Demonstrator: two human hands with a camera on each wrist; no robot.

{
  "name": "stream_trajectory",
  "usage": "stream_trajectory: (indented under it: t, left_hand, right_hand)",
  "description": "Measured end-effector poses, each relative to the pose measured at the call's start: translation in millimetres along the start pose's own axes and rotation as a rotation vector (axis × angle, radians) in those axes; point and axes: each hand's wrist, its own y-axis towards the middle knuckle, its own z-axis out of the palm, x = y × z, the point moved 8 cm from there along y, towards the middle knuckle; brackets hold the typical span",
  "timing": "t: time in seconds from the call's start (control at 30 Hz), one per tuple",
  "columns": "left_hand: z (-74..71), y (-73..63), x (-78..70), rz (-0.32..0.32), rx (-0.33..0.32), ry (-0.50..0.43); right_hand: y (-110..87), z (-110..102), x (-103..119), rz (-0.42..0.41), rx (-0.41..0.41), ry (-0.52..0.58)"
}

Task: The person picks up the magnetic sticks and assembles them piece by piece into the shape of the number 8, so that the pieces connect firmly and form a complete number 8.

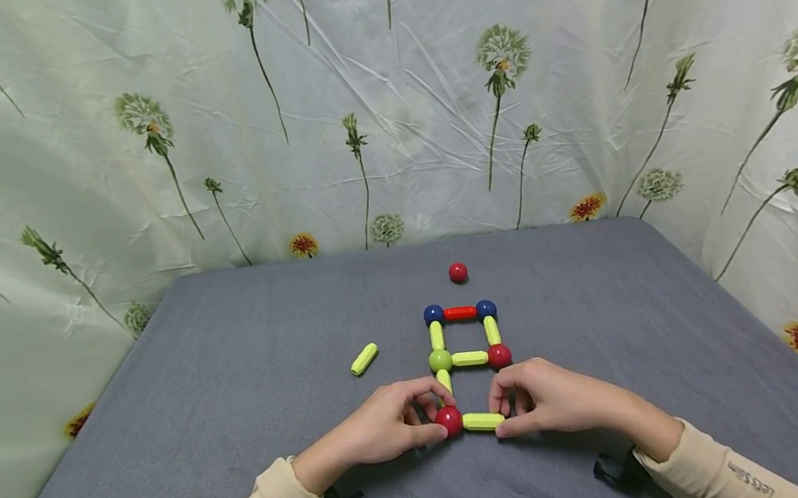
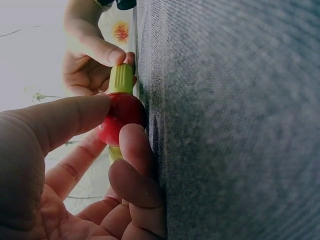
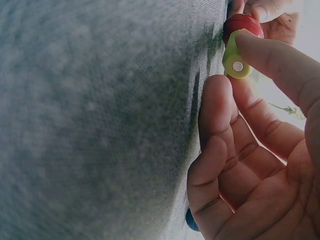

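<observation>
My left hand pinches a red ball at the near left corner of a flat frame of rods and balls. The right hand pinches the outer end of a yellow-green rod, whose other end meets that red ball. In the right wrist view the free end of the rod shows a round metal tip. Behind, a second yellow-green rod runs from the held ball to a green ball. Another red ball sits just beyond the right hand.
Two blue balls joined by a red rod form the frame's far side. A loose red ball lies farther back, and a loose yellow-green rod lies to the left. Grey cloth covers the table; a floral curtain hangs behind.
</observation>
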Motion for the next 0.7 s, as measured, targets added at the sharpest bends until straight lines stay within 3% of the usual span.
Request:
stream_trajectory:
  t: [0.5,0.7]
  left_hand:
    - [0.4,0.7,2.2,0.004,0.001,0.01]
    - [-0.1,0.7,2.1,-0.008,0.0,0.014]
  right_hand:
    - [0.5,-3.8,0.6,-0.004,0.01,-0.008]
    - [1.8,-21.5,6.8,-0.005,-0.019,-0.031]
